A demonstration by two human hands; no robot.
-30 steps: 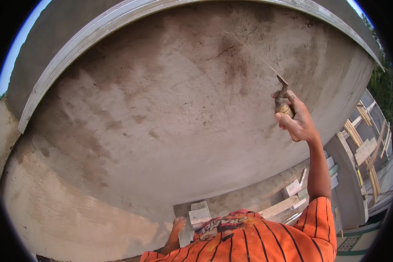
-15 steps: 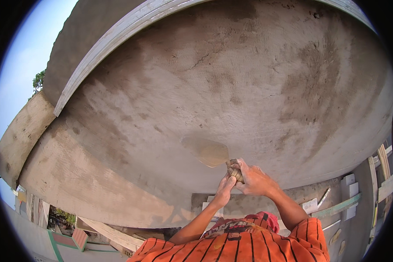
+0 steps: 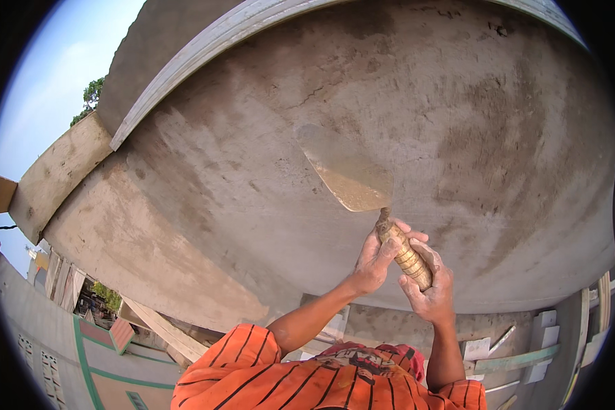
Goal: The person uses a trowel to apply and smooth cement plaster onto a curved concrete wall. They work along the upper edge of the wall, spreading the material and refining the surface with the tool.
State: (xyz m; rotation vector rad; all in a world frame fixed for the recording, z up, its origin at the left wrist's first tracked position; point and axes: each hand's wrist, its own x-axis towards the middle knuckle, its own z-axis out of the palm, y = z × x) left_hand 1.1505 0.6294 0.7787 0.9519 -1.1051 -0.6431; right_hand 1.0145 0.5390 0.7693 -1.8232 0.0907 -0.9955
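Note:
A pointed trowel with a grey, mortar-smeared blade (image 3: 345, 171) is held up against a rough plastered surface (image 3: 253, 137), tip toward the upper left. Its ribbed tan handle (image 3: 411, 261) slants down to the right. My left hand (image 3: 372, 263) is closed round the upper part of the handle, near the neck. Around the butt end my right hand (image 3: 433, 287) curls loosely, thumb on one side and fingers on the other. Pale dust or mortar coats the fingers of both. Whether the blade touches the plaster, I cannot tell.
A long pale edge strip (image 3: 184, 61) curves along the far side of the plaster. At the left a rough concrete beam (image 3: 65, 174) juts out. Below right are a greenish bar (image 3: 516, 360) and white blocks (image 3: 543, 338); wooden boards (image 3: 164, 328) lie lower left.
The trowel and both hands have moved up and to the right, and the blade now tilts more steeply. My right hand has shifted from the upper handle to its butt end.

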